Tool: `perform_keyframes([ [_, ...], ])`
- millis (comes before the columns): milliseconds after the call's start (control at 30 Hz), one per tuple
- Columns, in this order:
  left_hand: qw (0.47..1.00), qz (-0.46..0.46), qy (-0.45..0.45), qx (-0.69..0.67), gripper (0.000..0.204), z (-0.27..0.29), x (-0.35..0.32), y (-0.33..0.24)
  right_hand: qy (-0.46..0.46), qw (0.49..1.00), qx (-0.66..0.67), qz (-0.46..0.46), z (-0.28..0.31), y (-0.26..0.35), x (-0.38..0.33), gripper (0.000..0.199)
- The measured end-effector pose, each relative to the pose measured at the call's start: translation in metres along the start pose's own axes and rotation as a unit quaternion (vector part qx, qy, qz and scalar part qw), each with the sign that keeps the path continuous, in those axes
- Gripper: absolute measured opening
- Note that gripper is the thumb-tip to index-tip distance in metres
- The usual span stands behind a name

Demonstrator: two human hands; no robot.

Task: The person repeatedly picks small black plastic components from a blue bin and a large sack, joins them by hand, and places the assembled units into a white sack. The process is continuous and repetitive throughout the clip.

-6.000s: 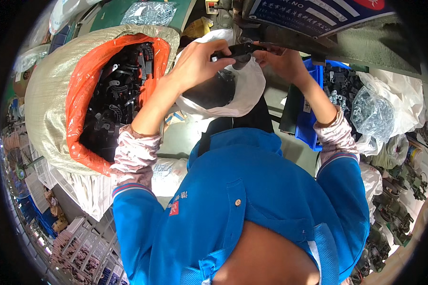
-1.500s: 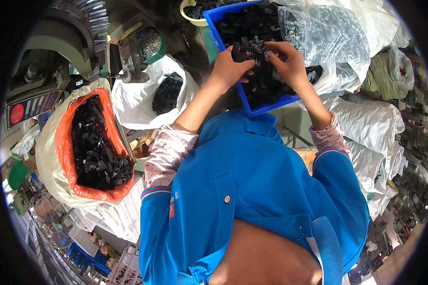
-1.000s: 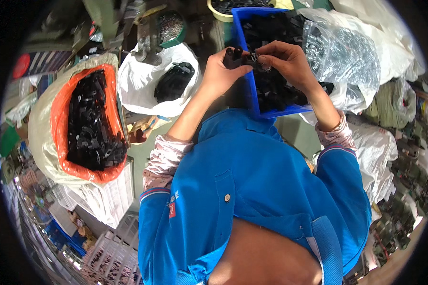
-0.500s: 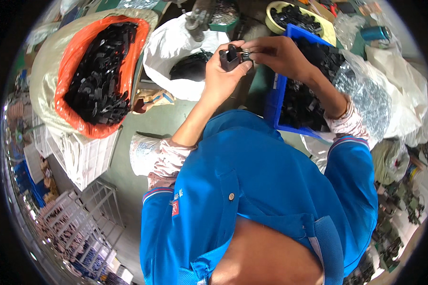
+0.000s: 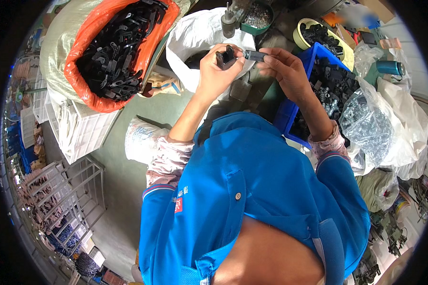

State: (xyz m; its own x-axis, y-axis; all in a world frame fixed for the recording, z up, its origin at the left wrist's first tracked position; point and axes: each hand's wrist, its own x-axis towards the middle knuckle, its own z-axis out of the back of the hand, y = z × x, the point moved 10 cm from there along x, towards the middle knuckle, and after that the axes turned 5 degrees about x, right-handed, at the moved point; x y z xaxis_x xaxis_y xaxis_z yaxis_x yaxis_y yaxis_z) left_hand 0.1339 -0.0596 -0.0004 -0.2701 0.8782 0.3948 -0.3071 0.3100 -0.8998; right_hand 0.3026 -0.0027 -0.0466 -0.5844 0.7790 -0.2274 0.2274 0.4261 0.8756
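Note:
My left hand is closed round a black plastic part with an open, forked end. In my right hand, thumb and fingertips pinch a short, flat dark piece. At the left end of that piece sits a small metal coil spring, right by my left fingertips. I cannot tell whether it is fixed to either part. Both hands are raised close together beyond my blue jacket, over the edge of a white sack.
An orange-lined sack full of black parts stands on the left. To the right, a blue bin holds black parts and springs, beside a clear bag of springs. Behind are a yellow basin, a green tray and a metal spindle.
My right hand has drawn back to the right, opening a gap between the hands, and the flat dark piece now shows. The surroundings have shifted in the picture as my head moved.

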Motion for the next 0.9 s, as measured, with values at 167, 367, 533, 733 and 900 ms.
perform_keyframes([
  [167,0.979,0.168,0.055,-0.1,0.009,-0.011,-0.006,0.033,0.004,0.985,-0.144,0.093,-0.005,0.014,-0.002,0.034],
  [367,0.923,0.273,0.093,-0.256,0.022,-0.028,-0.018,0.059,-0.003,0.998,-0.066,0.02,0.015,-0.003,0.013,0.032],
  [533,0.837,0.35,0.138,-0.398,0.03,-0.039,-0.028,0.038,0.044,0.997,-0.045,0.039,0.018,0.023,0.02,0.033],
  [733,0.849,0.347,0.241,-0.317,0.041,-0.051,-0.04,0.028,0.067,0.986,-0.118,0.093,0.008,0.055,0.027,0.021],
  [900,0.844,0.351,0.259,-0.313,0.041,-0.06,-0.045,0.03,0.101,0.969,-0.204,0.091,0.004,0.05,0.029,0.023],
])
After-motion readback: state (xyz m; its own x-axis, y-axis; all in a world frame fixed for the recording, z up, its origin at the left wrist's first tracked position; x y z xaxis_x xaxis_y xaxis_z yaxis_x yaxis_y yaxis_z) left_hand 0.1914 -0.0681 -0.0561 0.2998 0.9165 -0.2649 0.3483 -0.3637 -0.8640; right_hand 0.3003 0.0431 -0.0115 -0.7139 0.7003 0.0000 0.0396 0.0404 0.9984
